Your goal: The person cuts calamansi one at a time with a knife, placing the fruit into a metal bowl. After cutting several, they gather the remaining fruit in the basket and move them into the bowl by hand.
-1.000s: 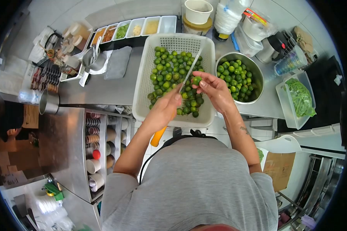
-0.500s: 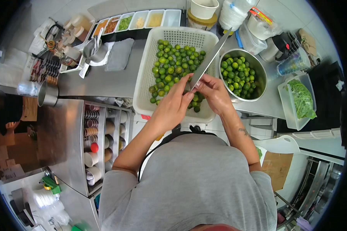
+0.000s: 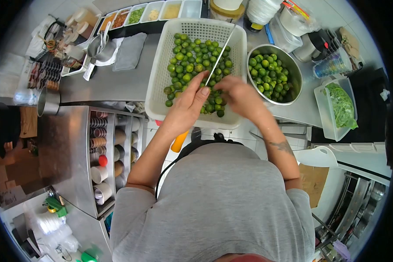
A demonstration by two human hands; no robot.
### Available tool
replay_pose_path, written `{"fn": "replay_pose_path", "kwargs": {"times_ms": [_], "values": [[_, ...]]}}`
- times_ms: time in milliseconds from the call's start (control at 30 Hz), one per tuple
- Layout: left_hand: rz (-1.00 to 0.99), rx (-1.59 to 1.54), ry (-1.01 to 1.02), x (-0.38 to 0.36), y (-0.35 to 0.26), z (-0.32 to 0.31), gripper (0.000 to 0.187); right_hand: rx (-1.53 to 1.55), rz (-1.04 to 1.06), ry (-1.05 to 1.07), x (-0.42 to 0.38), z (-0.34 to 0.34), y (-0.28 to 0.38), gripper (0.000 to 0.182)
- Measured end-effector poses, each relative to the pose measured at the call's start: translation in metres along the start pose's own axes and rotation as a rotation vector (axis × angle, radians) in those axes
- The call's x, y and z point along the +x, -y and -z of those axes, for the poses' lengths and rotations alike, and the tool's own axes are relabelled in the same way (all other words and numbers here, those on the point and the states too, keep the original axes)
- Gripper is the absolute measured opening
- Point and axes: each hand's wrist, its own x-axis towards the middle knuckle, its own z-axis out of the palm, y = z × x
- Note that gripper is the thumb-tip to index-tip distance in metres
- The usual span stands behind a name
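My left hand [image 3: 188, 102] is closed around a long knife [image 3: 221, 56], its fingers at the lower part of the blade. The blade points up and away over the limes, seen nearly edge-on. Its orange handle sticks out beneath my left wrist. My right hand [image 3: 240, 97] is smeared by motion, low over the right side of the basket, with its fingertips near the limes; what it holds, if anything, I cannot tell. Small green limes [image 3: 190, 67] lie spread in the white perforated basket [image 3: 157, 87] under both hands.
Right of the basket stands a steel pot [image 3: 298, 89] full of more limes. A plastic tub of leafy greens [image 3: 341, 105] sits farther right. Trays of toppings [image 3: 153, 12] line the back, with a grey cloth [image 3: 130, 51] and a small steel pan [image 3: 101, 50] at left.
The knife blade has turned from showing its broad side to nearly edge-on, and its handle shows more. My right hand has come away from the blade.
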Motion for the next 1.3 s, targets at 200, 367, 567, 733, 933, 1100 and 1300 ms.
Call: {"fn": "replay_pose_path", "kwargs": {"times_ms": [200,367,567,733,933,1100,1300], "values": [[-0.02,0.046,0.018,-0.007,-0.005,0.008,0.054,0.027,-0.08,0.244,0.014,-0.04,-0.004,0.024],[0.045,-0.303,0.02,-0.017,0.002,0.014,0.059,1.424,-0.403,0.056,0.018,-0.003,-0.013,0.026],[-0.076,-0.156,0.078,-0.02,-0.012,0.014,0.06,1.659,-0.372,-0.114,0.018,-0.006,0.001,0.027],[-0.083,-0.067,0.091,-0.017,-0.009,0.005,0.061,1.458,-0.35,-0.179,0.016,-0.015,-0.003,0.028],[0.058,-0.278,0.184,-0.008,0.0,0.006,0.065,1.377,-0.365,-0.223,0.01,-0.023,-0.004,0.03],[0.137,-0.306,0.201,-0.002,0.005,0.02,0.063,1.415,-0.372,-0.171,0.008,-0.018,-0.006,0.03],[-0.065,0.244,0.105,-0.016,-0.001,0.005,0.056,1.371,-0.41,-0.291,0.011,-0.024,-0.007,0.029]]}}
